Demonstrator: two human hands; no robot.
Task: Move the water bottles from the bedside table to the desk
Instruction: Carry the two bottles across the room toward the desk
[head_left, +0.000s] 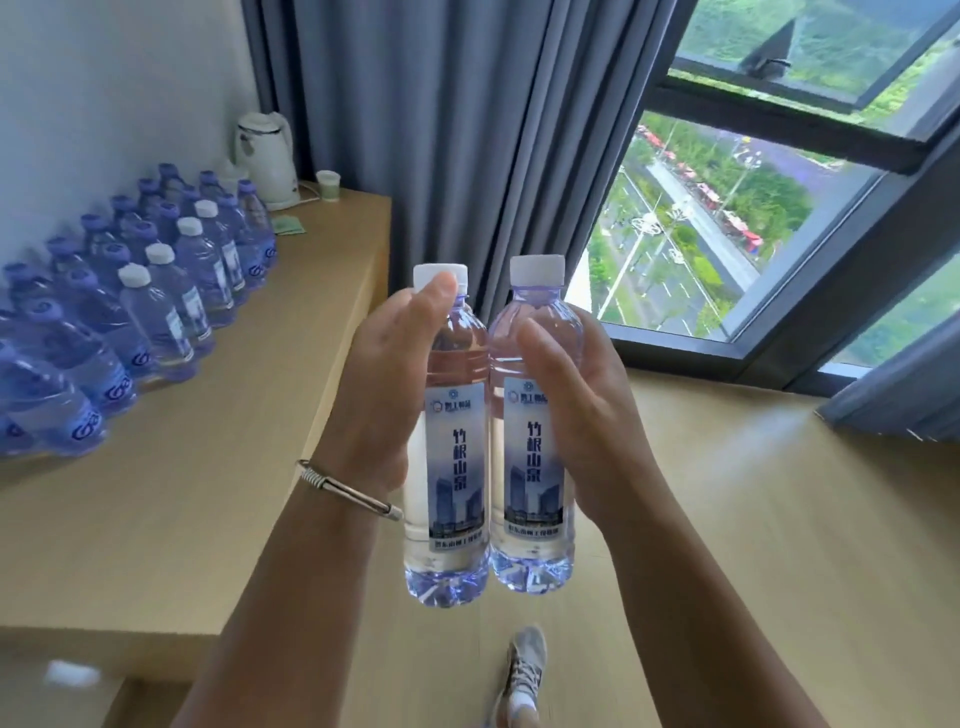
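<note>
Two clear water bottles with white caps and blue-grey labels hang upright side by side in mid-air, touching each other. My left hand (379, 384) grips the left bottle (454, 467) from its left side, thumb up near the cap. My right hand (576, 410) grips the right bottle (535, 457) from its right side. Both bottles are held above the floor, to the right of the wooden desk (218, 467). On the desk stand several rows of bottles (130, 291), most with blue caps, a few with white caps.
A white kettle (265, 156) and a small cup (328, 184) stand at the desk's far end by the wall. Grey curtains (441, 130) hang behind; a window (727, 234) is at the right. My shoe (524, 670) is on the wooden floor below.
</note>
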